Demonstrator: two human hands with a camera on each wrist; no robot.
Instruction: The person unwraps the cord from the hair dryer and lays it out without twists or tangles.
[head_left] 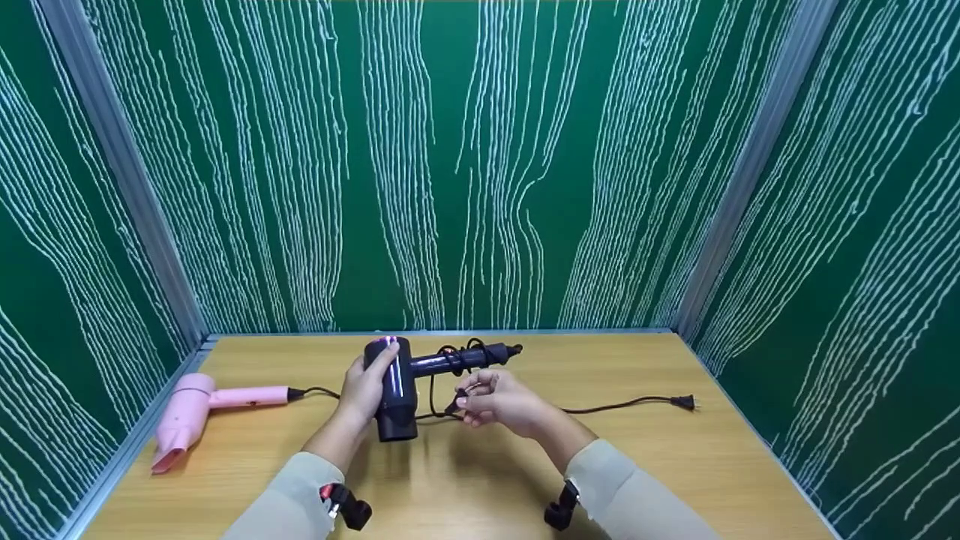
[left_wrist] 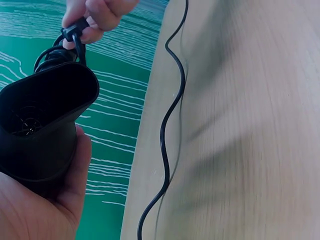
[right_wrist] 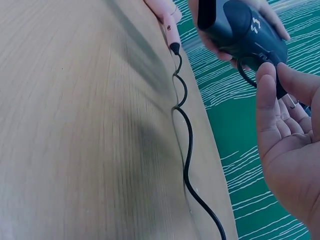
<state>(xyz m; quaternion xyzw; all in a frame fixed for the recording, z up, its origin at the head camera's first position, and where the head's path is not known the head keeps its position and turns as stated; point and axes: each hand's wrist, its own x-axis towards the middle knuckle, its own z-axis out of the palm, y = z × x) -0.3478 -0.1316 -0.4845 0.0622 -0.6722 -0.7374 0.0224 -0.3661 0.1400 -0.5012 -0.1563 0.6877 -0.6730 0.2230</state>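
My left hand (head_left: 365, 391) grips the barrel of a dark hair dryer (head_left: 397, 397), thumb laid along its side. In the left wrist view the dryer's wide nozzle (left_wrist: 55, 125) faces the camera. The dryer's handle (head_left: 431, 364) points right, with its black cord (head_left: 471, 355) wound around it in several loops. Between thumb and fingers my right hand (head_left: 501, 403) pinches the plug (left_wrist: 76, 30) at the end of that cord, just below the handle. The dryer is held up over the wooden table (head_left: 247, 495).
A pink hair dryer (head_left: 191, 412) lies on the left of the table. Its black cord (right_wrist: 186, 170) runs behind my hands to a plug (head_left: 683, 403) on the right. Green walls (head_left: 450, 165) with white wavy lines enclose the table's back and sides.
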